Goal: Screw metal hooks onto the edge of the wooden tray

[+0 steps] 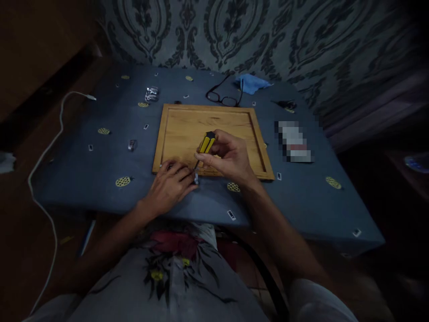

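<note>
My right hand [228, 156] is closed round a yellow and black screwdriver [206, 143], its tip pointing down and to the left. The tip meets a small metal piece [196, 179] at the near edge of a wooden tray [241, 134]. My left hand [170, 185] lies beside it, fingers curled and pressed on that metal piece. What part of the piece sits under the fingers is hidden.
The tray lies on a blue cloth-covered table [83, 165]. On the cloth are eyeglasses [224, 96], a blue cloth [251, 82], metal clips [151, 93], a small metal part [132, 145] and a dark small object [286, 104]. A white cable [50, 147] hangs at the left.
</note>
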{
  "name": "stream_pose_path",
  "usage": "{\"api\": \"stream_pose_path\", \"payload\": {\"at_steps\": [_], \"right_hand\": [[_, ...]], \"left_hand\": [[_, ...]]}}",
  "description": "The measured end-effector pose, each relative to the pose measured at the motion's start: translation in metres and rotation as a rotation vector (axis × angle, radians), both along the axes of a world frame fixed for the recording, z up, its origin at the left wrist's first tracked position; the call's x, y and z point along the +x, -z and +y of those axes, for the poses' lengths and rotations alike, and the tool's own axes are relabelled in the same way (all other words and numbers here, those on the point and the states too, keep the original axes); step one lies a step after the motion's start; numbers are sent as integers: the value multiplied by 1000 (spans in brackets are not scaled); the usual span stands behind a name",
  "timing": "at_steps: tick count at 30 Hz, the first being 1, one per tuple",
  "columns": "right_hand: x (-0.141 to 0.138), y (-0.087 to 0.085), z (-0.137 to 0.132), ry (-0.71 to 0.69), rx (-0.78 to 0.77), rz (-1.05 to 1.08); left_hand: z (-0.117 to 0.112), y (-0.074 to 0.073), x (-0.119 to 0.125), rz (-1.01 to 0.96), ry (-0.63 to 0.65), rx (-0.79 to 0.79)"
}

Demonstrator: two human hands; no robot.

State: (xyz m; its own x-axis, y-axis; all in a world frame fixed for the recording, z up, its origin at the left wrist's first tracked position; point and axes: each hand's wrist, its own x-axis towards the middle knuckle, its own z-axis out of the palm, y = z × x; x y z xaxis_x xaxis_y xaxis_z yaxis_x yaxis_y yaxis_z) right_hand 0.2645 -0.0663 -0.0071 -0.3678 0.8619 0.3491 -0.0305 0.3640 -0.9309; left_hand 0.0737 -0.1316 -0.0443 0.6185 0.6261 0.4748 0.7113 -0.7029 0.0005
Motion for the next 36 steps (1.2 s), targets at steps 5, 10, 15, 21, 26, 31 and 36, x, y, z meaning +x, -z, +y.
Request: {"api": "stream_pose_path", "payload": {"at_steps": [5, 10, 15, 21, 26, 31, 36], "right_hand": [[-5, 2, 2, -4, -7, 34], [1, -4, 2, -50, -2, 8], [4, -7, 0, -70, 25, -10], [1, -8, -7, 17, -37, -1], [5, -15, -9, -32, -16, -34], [6, -14, -9, -32, 60, -60], [0, -9, -13, 147, 118, -15]], "left_hand": [[0, -1, 0, 20, 6, 16], [0, -1, 0, 7, 8, 33], [0, -1, 2, -7, 5, 42], [1, -4, 3, -42, 3, 56], [1, -4, 4, -65, -1, 56], [1, -5, 6, -67, -10, 53], [1, -5, 5, -67, -2, 45]]}}
